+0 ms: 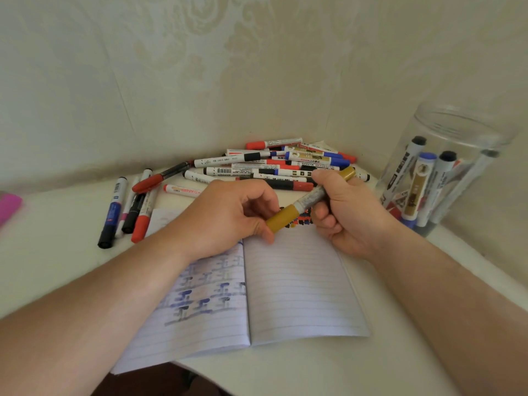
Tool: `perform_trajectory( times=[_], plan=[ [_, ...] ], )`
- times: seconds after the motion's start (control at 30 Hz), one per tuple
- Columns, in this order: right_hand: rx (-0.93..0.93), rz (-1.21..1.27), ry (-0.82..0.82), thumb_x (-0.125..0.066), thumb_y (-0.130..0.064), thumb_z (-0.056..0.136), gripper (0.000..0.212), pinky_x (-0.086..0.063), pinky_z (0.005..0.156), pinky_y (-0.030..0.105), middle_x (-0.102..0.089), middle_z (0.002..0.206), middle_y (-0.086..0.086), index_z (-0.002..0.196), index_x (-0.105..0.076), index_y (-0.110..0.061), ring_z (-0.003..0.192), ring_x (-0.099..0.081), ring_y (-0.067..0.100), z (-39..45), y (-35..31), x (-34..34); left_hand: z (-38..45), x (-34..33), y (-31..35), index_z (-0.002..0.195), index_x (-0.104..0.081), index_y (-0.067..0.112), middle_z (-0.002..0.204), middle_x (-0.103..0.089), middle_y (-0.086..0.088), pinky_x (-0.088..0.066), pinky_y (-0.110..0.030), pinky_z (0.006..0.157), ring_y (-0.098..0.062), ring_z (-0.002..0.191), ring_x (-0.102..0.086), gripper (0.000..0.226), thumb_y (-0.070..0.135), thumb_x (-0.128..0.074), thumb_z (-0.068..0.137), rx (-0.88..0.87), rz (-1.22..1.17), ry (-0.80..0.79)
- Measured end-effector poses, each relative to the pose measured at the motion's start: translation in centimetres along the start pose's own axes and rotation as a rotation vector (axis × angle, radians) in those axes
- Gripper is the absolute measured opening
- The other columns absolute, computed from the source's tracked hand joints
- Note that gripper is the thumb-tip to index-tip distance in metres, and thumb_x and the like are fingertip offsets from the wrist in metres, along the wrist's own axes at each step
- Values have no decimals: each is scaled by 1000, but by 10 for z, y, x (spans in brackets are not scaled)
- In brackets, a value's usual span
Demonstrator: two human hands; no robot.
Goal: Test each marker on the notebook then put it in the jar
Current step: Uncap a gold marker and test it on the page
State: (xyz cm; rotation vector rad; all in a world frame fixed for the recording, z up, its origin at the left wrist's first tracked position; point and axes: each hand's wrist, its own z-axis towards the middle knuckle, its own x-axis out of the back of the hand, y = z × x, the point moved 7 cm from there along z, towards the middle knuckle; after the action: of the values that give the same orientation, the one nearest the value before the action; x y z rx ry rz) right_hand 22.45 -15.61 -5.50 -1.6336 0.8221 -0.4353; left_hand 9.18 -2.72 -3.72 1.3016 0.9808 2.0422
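Gold-capped marker with worn grey barrel point(310, 200): held slantwise above my notebook, cap on, lower-left end.

Open lined paper notebook point(300, 284): flat on table; blue-black test strokes on left page, red and dark marks at top of right page.

Clear round plastic jar point(454, 130): upright at right, several markers standing inside.

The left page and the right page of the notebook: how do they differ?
The left page bears rows of blue and dark marks across its middle; the right page is blank but for a small patch of colored marks at its top edge. The left hand covers the left page's top. Both are lined and lie open flat.
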Motion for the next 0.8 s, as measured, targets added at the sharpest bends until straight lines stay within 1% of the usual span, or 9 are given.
perform_trajectory(
  times=[0.17, 0.23, 0.3, 0.37, 0.43, 0.5, 0.6, 0.7, 0.8],
  plan=[
    [80, -27, -48, -50, -34, 109, 36, -25, 37, 21, -45, 51, 9, 80, -48, -14, 41, -32, 17, -4, -4, -5, 0, -1, -2, 87, -69, 38, 87, -75, 17, -55, -20, 82, -2, 85, -71, 40, 11, -93, 69, -19, 79, 1],
    [161, -12, -96, -47, -38, 110, 39, -21, 42, 23, -40, 53, 11, 82, -53, -11, 47, -25, 20, -7, -9, -9, 2, 2, -2, 89, -67, 40, 90, -73, 23, -49, -12, 79, 2, 88, -67, 37, 17, -91, 73, -45, 117, 37],
    [259, -29, -181, -47, -41, 109, 39, -19, 46, 26, -37, 54, 11, 97, -63, -8, 48, -23, 19, -14, -17, -10, 3, 4, -2, 97, -66, 43, 93, -71, 23, -46, -14, 77, 2, 90, -64, 31, 24, -85, 83, -69, 160, 67],
    [291, -68, -366, -62, -28, 101, 22, -24, 49, 29, -45, 62, 13, 115, -70, -13, 52, -34, 20, -24, -22, -13, 4, 6, -5, 107, -63, 47, 93, -70, 22, -45, -18, 76, 0, 89, -64, 29, 25, -75, 93, -67, 169, 94],
    [167, -67, -642, -61, -6, 78, 50, -40, 56, 29, -60, 82, 18, 126, -71, -15, 65, -51, 22, -35, -15, -19, 4, 7, -7, 111, -61, 49, 93, -70, 21, -46, -21, 78, -2, 89, -64, 31, 22, -70, 97, -80, 180, 109],
    [9, -69, -773, -52, -7, 67, 64, -44, 65, 31, -68, 101, 21, 127, -74, -13, 76, -57, 24, -41, -5, -22, 2, 7, -3, 115, -63, 46, 93, -71, 19, -48, -24, 81, -3, 90, -65, 33, 19, -71, 97, -106, 202, 120],
    [-14, -201, -609, -60, -22, 80, 36, -38, 71, 37, -75, 103, 21, 106, -83, -16, 81, -54, 25, -38, -1, -27, 2, 5, -3, 121, -58, 46, 91, -68, 16, -49, -26, 75, -3, 83, -63, 34, 32, -74, 94, -76, 252, 104],
    [275, -477, -367, -63, -20, 103, 14, -44, 68, 36, -77, 88, 14, 106, -77, -22, 76, -60, 21, -54, -37, -31, 6, -6, -3, 108, -59, 40, 87, -60, 14, -48, -33, 70, -8, 81, -59, 18, 53, -61, 97, -73, 524, 49],
    [510, -540, -197, -61, -10, 104, 50, -53, 57, 29, -77, 86, 15, 142, -46, -39, 67, -66, 18, -94, -96, -24, 7, -16, -2, 101, -68, 34, 92, -56, 12, -49, -34, 76, -14, 90, -58, 25, 51, -49, 102, -89, 661, -8]
  ],
)
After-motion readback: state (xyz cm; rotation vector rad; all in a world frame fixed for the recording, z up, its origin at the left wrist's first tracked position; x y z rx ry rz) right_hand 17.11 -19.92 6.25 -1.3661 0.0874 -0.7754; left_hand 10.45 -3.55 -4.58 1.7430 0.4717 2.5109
